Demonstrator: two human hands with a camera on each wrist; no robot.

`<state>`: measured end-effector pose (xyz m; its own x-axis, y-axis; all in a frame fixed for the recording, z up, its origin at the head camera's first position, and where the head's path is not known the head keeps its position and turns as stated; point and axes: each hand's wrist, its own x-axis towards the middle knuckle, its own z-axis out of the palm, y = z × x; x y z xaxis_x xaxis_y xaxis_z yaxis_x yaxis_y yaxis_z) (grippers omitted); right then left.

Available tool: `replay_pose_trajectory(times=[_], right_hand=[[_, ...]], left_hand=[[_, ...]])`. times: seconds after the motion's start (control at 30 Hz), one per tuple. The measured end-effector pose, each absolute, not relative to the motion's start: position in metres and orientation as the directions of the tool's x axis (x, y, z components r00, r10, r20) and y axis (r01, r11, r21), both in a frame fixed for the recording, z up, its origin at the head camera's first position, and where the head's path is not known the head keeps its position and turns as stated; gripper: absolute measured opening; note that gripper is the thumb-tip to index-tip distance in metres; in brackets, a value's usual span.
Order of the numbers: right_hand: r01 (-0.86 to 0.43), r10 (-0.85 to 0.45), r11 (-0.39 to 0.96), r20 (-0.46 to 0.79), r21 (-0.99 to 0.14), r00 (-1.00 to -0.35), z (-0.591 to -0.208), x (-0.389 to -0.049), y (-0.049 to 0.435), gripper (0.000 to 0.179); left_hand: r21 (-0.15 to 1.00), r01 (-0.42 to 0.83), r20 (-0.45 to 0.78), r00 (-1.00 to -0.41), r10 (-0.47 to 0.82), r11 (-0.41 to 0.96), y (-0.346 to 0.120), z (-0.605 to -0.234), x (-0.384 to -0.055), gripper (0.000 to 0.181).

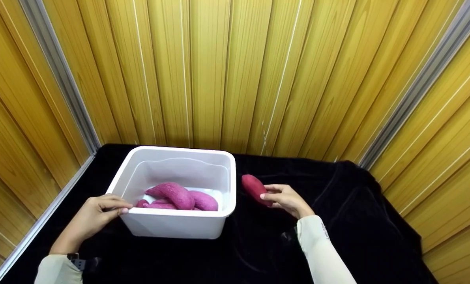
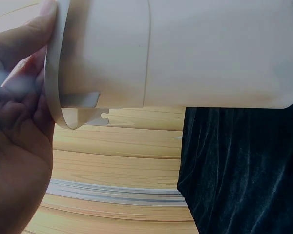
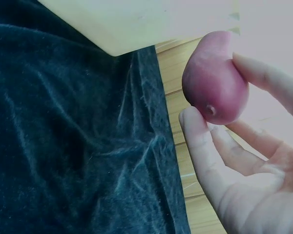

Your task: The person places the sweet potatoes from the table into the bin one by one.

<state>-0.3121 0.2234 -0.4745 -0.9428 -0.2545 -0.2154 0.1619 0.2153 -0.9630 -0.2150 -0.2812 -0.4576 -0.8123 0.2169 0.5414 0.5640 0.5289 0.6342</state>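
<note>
At the near left corner of a white plastic bin (image 1: 175,225), my left hand (image 1: 96,215) pinches the rim between thumb and fingers; the left wrist view shows the hand (image 2: 19,117) against that rim. Several purple-skinned sweet potatoes (image 1: 175,194) lie inside on the bin's floor, partly hidden by the near wall. To the right of the bin, my right hand (image 1: 288,200) holds a reddish sweet potato (image 1: 253,188) between thumb and fingertips. That sweet potato (image 3: 217,83) shows one rounded end in the right wrist view, raised above the dark cloth.
A black velvety cloth (image 1: 337,228) with creases covers the table. Yellow wood-look panels (image 1: 250,79) stand behind and on both sides, with grey metal strips (image 1: 61,71) at the corners. A dark band (image 1: 77,261) circles the left wrist.
</note>
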Motion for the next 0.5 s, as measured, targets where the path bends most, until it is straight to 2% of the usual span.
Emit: replay_pose_trajectory(times=[0.5], right_hand=[[0.133, -0.302, 0.195, -0.188, -0.972, -0.935, -0.456, -0.31, 0.218, 0.061]], left_hand=[[0.632, 0.573, 0.544, -0.808, 0.228, 0.522, -0.281, -0.455, -0.214, 0.018]])
